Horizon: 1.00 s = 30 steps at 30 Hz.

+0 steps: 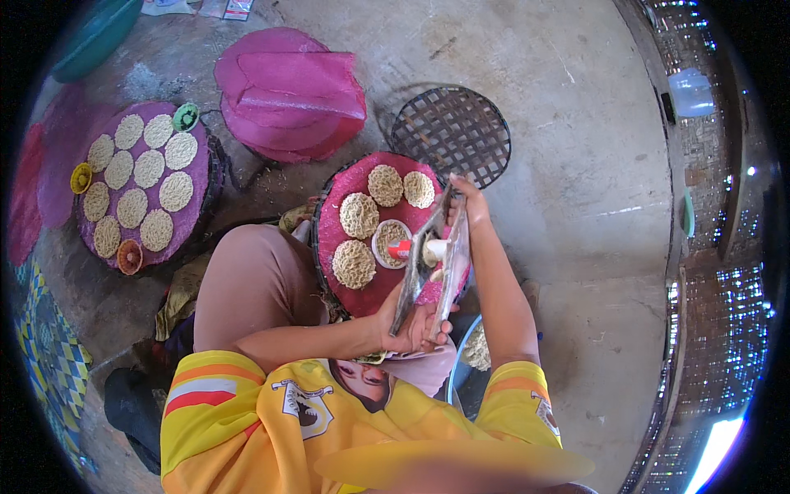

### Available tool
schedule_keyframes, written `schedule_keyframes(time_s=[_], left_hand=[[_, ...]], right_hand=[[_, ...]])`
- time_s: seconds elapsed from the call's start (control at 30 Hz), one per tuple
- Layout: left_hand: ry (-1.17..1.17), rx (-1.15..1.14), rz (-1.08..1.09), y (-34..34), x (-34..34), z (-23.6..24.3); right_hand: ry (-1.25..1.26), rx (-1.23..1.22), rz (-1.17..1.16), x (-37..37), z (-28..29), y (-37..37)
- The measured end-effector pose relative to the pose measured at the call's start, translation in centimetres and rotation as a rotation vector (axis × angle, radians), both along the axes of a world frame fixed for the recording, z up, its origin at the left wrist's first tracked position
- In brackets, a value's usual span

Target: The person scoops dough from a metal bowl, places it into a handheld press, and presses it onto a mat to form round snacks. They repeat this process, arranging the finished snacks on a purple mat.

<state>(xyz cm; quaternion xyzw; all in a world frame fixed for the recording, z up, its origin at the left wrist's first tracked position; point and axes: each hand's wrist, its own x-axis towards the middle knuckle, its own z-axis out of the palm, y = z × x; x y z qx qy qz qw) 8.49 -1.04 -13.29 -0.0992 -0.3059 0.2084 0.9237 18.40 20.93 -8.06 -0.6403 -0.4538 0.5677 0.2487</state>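
Observation:
A hand press made of two long wooden boards (pixel 452 280) with a white cylinder (pixel 435 252) between them is gripped in both my hands. My left hand (pixel 401 323) closes round its near end, and my right hand (pixel 467 200) wraps the far end. Beneath the press is a round pink-covered tray (pixel 332 216). Several pale discs of squiggly strands (pixel 360 216) lie on it. Close to the cylinder sits a white-rimmed round mould (pixel 381 252) with pale strands inside. A red piece (pixel 400 249) juts over this mould from the press.
To the left, another pink tray (pixel 105 183) bears several strand discs and small green, yellow and orange baskets. Folded pink cloths (pixel 300 107) lie at the back, with a dark woven rack (pixel 451 132) beside them. Near my right elbow, a blue-rimmed basin (pixel 457 354) holds pale dough-like stuff.

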Motion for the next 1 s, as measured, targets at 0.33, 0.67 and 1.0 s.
schedule_keyframes(time_s=[0.33,0.67,1.0], left_hand=[[-0.06,-0.008,-0.004,1.8,1.3,-0.3],[-0.244,0.358,-0.031,0.1,1.3,3.4],[-0.1,0.331,-0.074,-2.4,1.5,5.1]], right_hand=[[0.156,0.036,-0.115,1.0,4.0,-0.8],[-0.529,0.719,0.462,0.5,-4.1,-13.5],[-0.572,0.801,0.389,-2.0,-4.7,-15.6]])
